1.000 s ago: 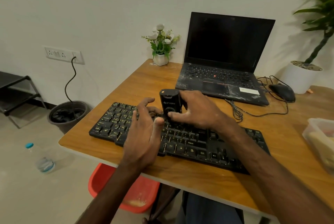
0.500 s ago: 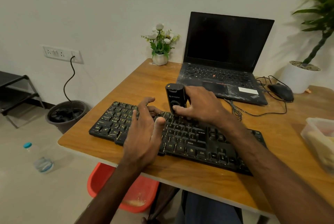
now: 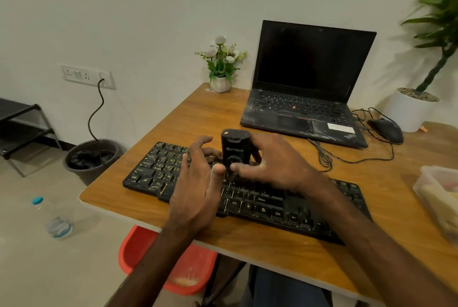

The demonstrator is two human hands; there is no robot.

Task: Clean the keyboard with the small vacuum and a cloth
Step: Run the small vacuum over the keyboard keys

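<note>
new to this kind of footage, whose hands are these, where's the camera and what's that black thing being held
No machine here: a person wears one camera on the head, looking forward and down, so both arms enter from the bottom. On the table lie a keyboard, an open laptop, a mouse, a flower pot and a plastic box. The right hand grips a small black vacuum, upright on the keys. The left hand rests on the keyboard, fingers spread, holding nothing.
</note>
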